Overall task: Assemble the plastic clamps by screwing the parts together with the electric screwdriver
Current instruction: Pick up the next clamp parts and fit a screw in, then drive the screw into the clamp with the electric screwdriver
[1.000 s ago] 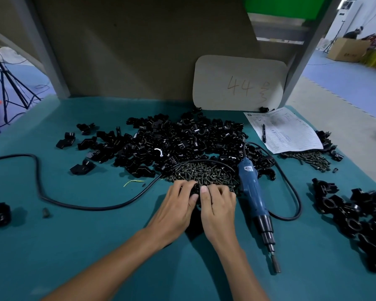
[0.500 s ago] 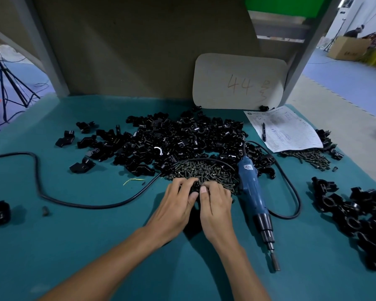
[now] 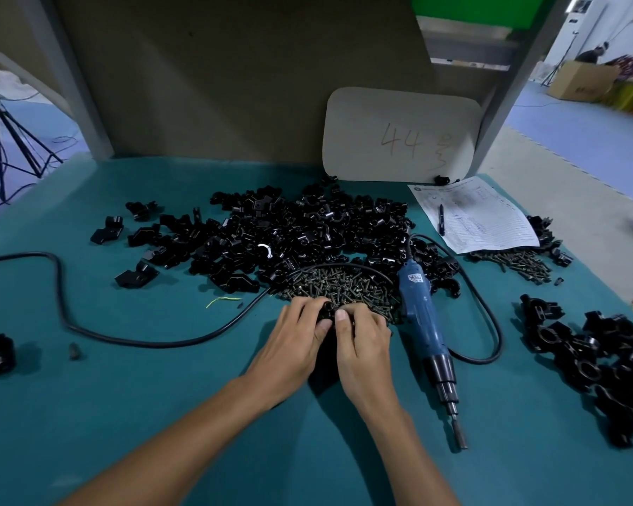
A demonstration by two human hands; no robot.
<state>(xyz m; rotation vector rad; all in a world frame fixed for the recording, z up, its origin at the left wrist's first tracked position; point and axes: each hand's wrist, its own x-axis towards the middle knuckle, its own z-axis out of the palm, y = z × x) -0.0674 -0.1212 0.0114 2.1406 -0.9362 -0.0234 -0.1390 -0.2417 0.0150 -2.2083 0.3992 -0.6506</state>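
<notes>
My left hand [image 3: 295,343] and my right hand [image 3: 362,339] meet at the near edge of a heap of dark screws [image 3: 338,284]. Between their fingertips sits a black plastic clamp [image 3: 326,311], mostly hidden by the fingers. Both hands are closed around it. A blue electric screwdriver [image 3: 423,323] lies on the teal table just right of my right hand, bit pointing toward me. Behind the screws spreads a big pile of loose black clamp parts [image 3: 289,231].
The screwdriver's black cable [image 3: 132,339] loops across the table to the left edge. Black clamps [image 3: 600,363] lie at the right, a second screw heap [image 3: 516,262] and a paper form with a pen [image 3: 475,217] at the back right. A beige board [image 3: 399,136] leans against the back wall.
Both hands have shifted slightly away from me toward the screw heap, still joined on the clamp. The screwdriver lies as before.
</notes>
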